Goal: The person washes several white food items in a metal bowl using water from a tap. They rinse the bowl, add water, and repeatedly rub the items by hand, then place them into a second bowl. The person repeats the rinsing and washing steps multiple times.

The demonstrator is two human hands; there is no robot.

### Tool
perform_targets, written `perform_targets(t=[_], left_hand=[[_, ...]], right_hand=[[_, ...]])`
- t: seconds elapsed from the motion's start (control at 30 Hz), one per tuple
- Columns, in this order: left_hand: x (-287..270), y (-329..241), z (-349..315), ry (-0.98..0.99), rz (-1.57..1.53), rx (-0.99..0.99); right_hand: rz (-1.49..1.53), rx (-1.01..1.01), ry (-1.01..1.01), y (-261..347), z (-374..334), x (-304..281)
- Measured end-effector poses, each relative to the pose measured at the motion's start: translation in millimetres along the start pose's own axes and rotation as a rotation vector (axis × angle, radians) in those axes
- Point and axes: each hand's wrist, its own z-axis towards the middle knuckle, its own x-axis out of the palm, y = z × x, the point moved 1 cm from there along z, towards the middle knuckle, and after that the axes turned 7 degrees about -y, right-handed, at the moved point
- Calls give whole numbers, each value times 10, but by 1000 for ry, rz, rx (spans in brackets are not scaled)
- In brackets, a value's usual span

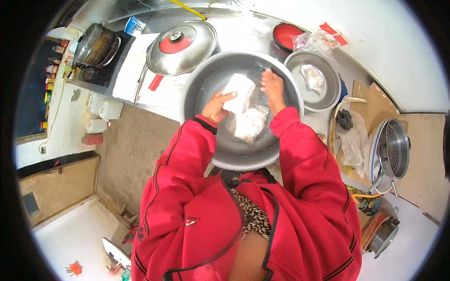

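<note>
A large grey basin point(197, 143) with water in it stands in front of me. My left hand point(215, 107) grips the side of a white, blocky piece of what looks like raw meat point(241, 90), held over the basin. Just below it, a second pale piece point(249, 124) with brownish edges lies in the basin. My right hand point(273, 88) is raised near the basin's far right side, fingers drawn together in a pinch and apart from the meat. Whatever is in those fingers, if anything, is too small to make out.
A smaller grey bowl point(326, 100) with another pale piece point(312, 78) stands right of the basin. A lidded pan point(183, 49) and a knife point(139, 84) lie left. Behind are a red bowl point(286, 36) and plastic bags point(313, 41). A colander point(395, 147) stands far right.
</note>
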Motion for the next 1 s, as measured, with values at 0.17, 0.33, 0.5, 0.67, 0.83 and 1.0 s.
perform_targets(t=[0.17,0.33,0.5,0.67,0.83,1.0], left_hand=[[-123,157,185,-126,-166,-33],[-276,248,311,-240,-132,-27],[53,118,151,-192,-62,36],[330,94,-7,-77,-92,127],[445,84,-123,1,-62,119],[436,1,-176,67,-15,167]], right_hand=[[30,63,-80,-694,244,-135],[583,353,501,234,-536,98],[-370,-491,237,384,-810,148],[157,-149,233,135,-591,244],[649,275,480,301,-586,87],[872,445,559,200,-742,85]])
